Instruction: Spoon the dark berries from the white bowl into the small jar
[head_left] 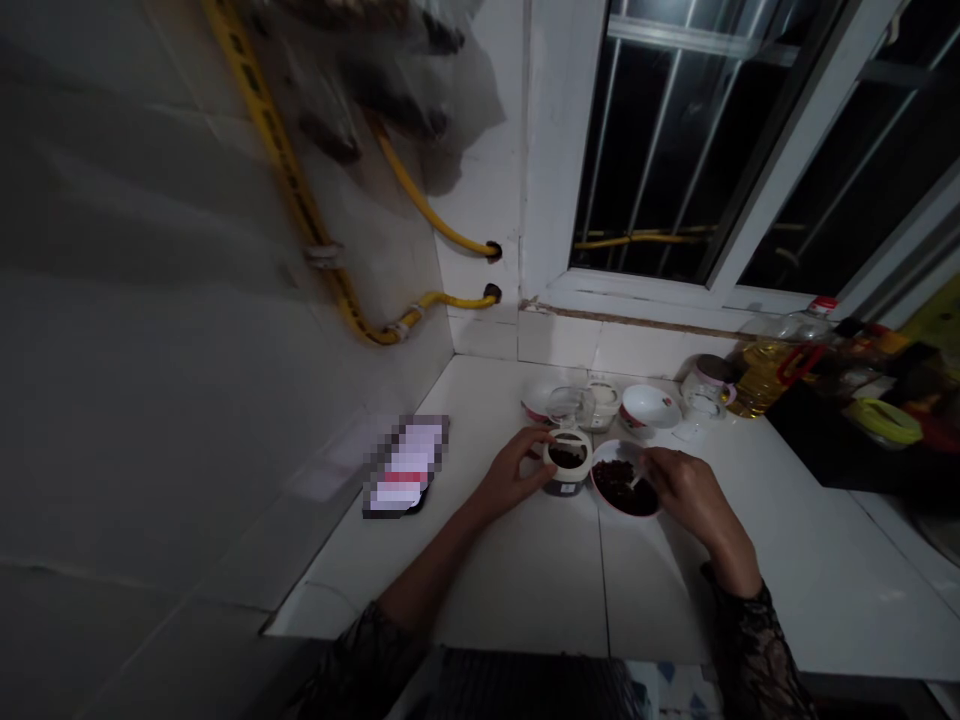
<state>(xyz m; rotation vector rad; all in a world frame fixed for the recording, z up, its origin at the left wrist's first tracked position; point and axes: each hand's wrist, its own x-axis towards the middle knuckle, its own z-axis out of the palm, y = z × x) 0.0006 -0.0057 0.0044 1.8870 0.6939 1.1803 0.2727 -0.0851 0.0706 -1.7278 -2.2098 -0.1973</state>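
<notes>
My left hand is closed around the side of a small jar with a pale rim, its fingers and thumb at the rim. Dark stuff shows inside the jar through its open top. To the right, touching or nearly touching the jar, sits a white bowl with a pinkish rim. Dark reddish-brown loose food lies in it. My right hand pinches a small white spoon whose lower end dips into that food. Part of the spoon is hidden by my fingers.
Behind stand a clear-lidded seasoning jar and a white bowl. An oil bottle and a black box are at right. A phone lies left, near the wall. Yellow pipes run along the wall.
</notes>
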